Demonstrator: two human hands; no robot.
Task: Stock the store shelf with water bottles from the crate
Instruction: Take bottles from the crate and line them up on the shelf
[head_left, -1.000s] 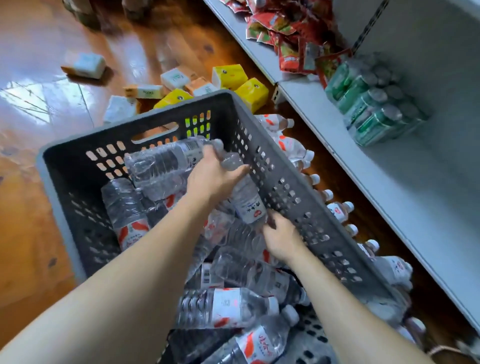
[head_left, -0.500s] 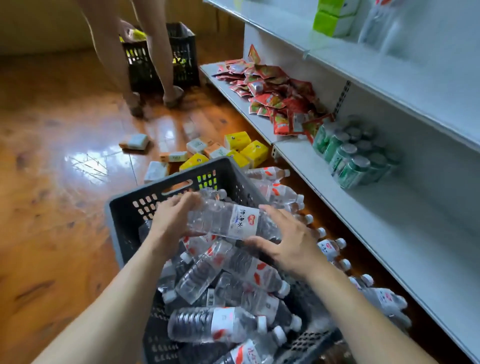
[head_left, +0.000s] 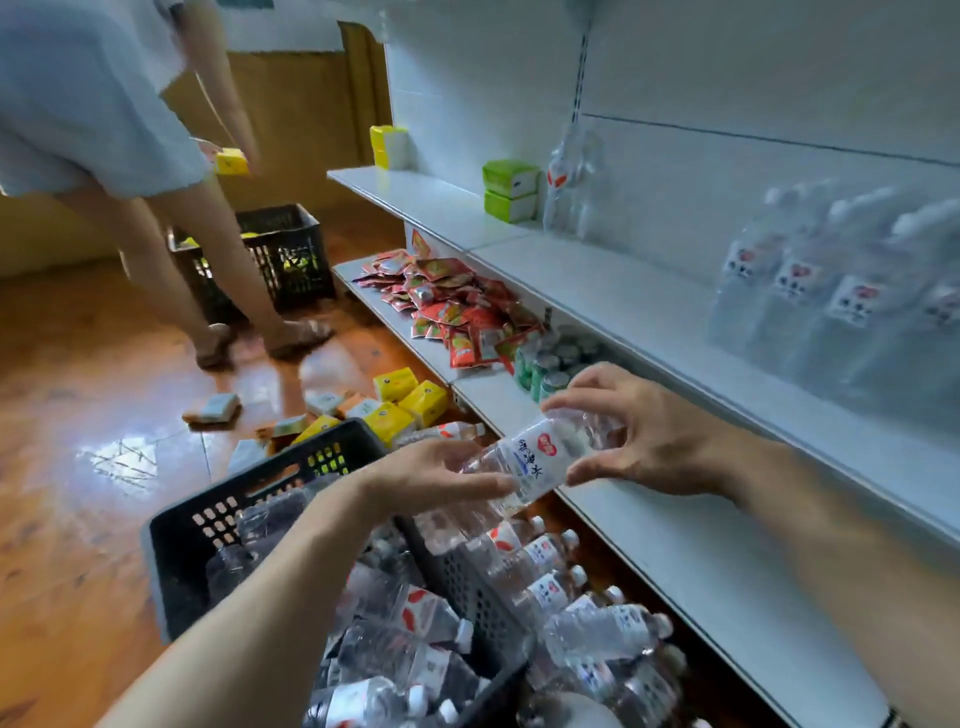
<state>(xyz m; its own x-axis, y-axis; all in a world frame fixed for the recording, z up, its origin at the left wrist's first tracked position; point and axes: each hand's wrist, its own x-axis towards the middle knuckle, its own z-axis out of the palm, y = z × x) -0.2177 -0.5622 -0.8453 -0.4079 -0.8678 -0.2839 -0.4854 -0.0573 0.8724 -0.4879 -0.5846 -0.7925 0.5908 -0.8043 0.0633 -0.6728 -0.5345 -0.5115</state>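
A clear water bottle (head_left: 540, 460) with a white and red label lies tilted in the air between my hands, above the crate's right edge. My left hand (head_left: 431, 475) holds its lower end and my right hand (head_left: 641, 441) grips its upper end with thumb and curled fingers. Below, the dark grey crate (head_left: 208, 519) holds several bottles (head_left: 405, 639). More bottles (head_left: 550, 571) lie on the floor between the crate and the white shelf unit. Several bottles (head_left: 831, 301) stand in a row on the middle shelf (head_left: 649, 306) at the right.
Red snack packets (head_left: 452, 306) and green cans (head_left: 550, 364) sit on the bottom shelf (head_left: 675, 545). Green boxes (head_left: 511, 192) stand on the middle shelf. Yellow and white boxes (head_left: 400, 400) litter the wooden floor. Another person (head_left: 156, 208) bends over a black crate (head_left: 291, 254) at the back left.
Both hands lifted one bottle out of the crate and carried it up and right, towards the shelf. The view rose from the crate to the shelves.
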